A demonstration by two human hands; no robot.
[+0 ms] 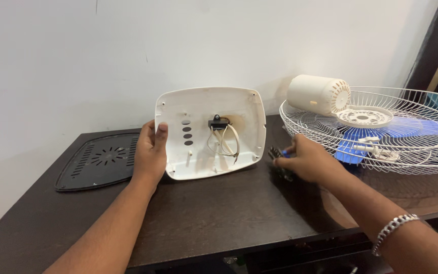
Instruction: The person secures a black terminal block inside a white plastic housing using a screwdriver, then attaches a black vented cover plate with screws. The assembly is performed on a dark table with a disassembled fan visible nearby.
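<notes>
White plastic base shell (210, 132); black vented plastic plate (99, 161); white wire fan guard (381, 129) over blue blades (353, 150); dark brown wood-grained counter (219, 213); cream cylindrical motor cover (318, 94).

Left hand (150, 149) mid-frame, fingers curled, thumb up; right hand (302, 161) right of centre, fingertips pinched, bracelet on wrist.

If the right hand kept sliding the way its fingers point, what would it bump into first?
Probably the white housing. The right hand, pinching a small dark part, points left toward the housing's lower right edge, with only bare table between. Depth is hard to judge.
</notes>
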